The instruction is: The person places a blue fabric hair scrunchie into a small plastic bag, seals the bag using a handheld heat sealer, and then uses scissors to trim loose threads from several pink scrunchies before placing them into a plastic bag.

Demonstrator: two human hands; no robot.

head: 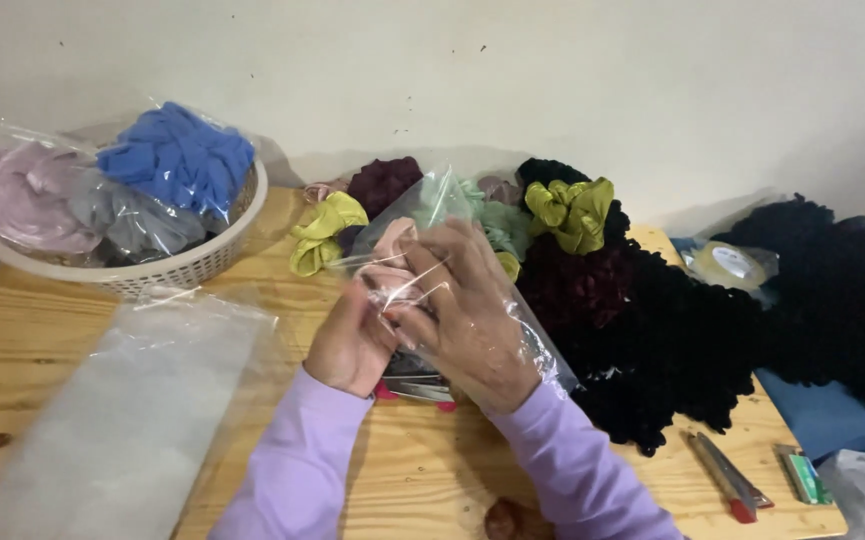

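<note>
1. Left hand (352, 345) pinches the near edge of a clear plastic bag (432, 215), fingers closed on the film so the mouth stays put
2. Right hand (472, 320) lies over and partly inside the same bag, seen through the film, fingers curled on the plastic and what's in it; exact grip on the contents can't be told
3. Bag sits mid-table, tilted up toward the wall, with pale pink and mint scrunchies inside, held off the wood so it can be worked with both hands
4. Loose scrunchies piled behind: yellow-green ones (324, 232), dark maroon and black heap (652, 340) to the right, near to hand
5. Flat stack of empty clear bags (142, 400) lies on the left of the wooden table (422, 480)
6. White basket (192, 262) far left holds filled bags, blue (177, 155) on top
7. Utility knife (727, 475) and tape roll (732, 262) on the right side, apart from hands
</note>
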